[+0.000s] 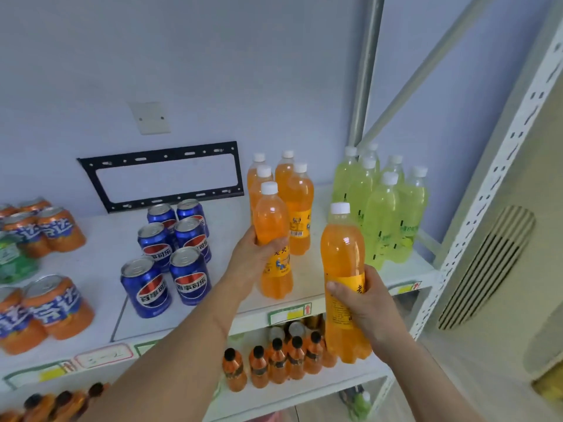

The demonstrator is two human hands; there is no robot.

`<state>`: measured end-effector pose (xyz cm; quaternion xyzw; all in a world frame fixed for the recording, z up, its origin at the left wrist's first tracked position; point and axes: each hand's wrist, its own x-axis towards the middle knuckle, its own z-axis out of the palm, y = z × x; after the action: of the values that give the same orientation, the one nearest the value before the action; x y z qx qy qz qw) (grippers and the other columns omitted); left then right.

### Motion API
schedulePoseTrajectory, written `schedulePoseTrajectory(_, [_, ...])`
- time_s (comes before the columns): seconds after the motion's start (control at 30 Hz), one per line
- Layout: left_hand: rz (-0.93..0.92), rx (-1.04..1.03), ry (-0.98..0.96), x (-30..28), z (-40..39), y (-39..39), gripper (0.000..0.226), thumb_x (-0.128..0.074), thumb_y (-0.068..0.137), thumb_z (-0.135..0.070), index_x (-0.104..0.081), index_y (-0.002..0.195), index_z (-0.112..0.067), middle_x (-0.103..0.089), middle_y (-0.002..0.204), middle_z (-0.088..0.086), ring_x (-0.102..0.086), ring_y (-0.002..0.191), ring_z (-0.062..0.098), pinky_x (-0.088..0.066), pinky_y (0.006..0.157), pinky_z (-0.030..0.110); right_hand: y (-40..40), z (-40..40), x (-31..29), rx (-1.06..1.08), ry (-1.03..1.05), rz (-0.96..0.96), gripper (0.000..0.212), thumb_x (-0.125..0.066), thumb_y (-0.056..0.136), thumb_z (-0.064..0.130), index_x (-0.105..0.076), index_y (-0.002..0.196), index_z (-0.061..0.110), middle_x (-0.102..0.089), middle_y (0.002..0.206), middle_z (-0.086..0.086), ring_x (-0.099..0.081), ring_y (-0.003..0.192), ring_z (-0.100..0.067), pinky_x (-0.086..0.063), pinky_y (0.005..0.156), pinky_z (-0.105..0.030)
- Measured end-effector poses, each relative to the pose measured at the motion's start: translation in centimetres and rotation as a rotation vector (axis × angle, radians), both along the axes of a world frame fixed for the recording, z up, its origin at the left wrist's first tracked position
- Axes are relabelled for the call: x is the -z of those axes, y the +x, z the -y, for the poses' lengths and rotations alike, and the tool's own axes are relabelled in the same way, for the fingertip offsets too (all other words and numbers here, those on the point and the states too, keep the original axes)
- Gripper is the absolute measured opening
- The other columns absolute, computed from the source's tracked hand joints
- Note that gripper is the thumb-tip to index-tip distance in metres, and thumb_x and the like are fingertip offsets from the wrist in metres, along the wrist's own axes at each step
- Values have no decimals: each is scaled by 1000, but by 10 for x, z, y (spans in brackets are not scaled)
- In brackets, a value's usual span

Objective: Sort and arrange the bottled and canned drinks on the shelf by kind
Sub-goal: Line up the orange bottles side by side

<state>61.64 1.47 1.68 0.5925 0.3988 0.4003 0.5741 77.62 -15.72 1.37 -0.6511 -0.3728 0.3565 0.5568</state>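
Nearest me, my right hand [362, 303] grips an orange plastic soda bottle [342, 269] off the white shelf [213, 300]; my left hand [256, 257] holds another standing there. Best set mine upright beside it.

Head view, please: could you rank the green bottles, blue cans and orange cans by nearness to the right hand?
From the right hand:
1. Green bottles, just behind it, at the shelf's right end.
2. Blue cans, left, mid-shelf.
3. Orange cans, far left.
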Motion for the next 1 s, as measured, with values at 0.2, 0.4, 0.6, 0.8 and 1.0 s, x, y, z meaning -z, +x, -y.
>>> schedulePoseTrajectory(0.2, [-42, -28, -11, -4, -8, 2, 66, -83, 69, -41, -57, 129, -32, -71, 117, -8, -68, 107, 16, -53, 94, 43, 24, -13, 1, -113, 33, -48, 64, -80, 61, 50, -50, 116, 34, -68, 99, 4, -66, 90, -19, -57, 76, -40])
schedulePoseTrajectory(0.4, [-52, 76, -31, -6, -17, -3, 71, -81, 73, -35, -51, 137, -31, -67, 125, -7, -64, 114, 17, -52, 96, 42, 23, -25, -4, -178, 47, -70, 65, -79, 61, 47, -49, 116, 32, -68, 101, 3, -66, 91, -18, -56, 73, -35])
schedulePoseTrajectory(0.6, [-62, 79, -56, -3, -18, -10, 73, -83, 75, -35, -48, 139, -30, -65, 130, -5, -61, 120, 19, -49, 102, 47, 20, -36, -5, -211, 84, -58, 56, -82, 69, 37, -48, 114, 34, -67, 100, 6, -66, 90, -12, -53, 67, -24])
schedulePoseTrajectory(0.8, [-112, 73, -36, -3, -14, -21, 96, -90, 54, -56, -49, 137, -33, -64, 130, -7, -59, 121, 17, -46, 105, 49, 11, -52, -9, -206, 134, -34, 58, -82, 72, 32, -48, 119, 30, -66, 101, 10, -64, 86, -2, -50, 61, -16])
schedulePoseTrajectory(1.0, [-181, 98, -33, 5, -13, -19, 84, -86, 65, -45, -46, 138, -35, -61, 131, -11, -58, 121, 13, -47, 105, 47, 7, -73, -12, -229, 162, -43, 50, -81, 72, 35, -50, 111, 39, -68, 105, 11, -65, 91, -2, -53, 67, -19])
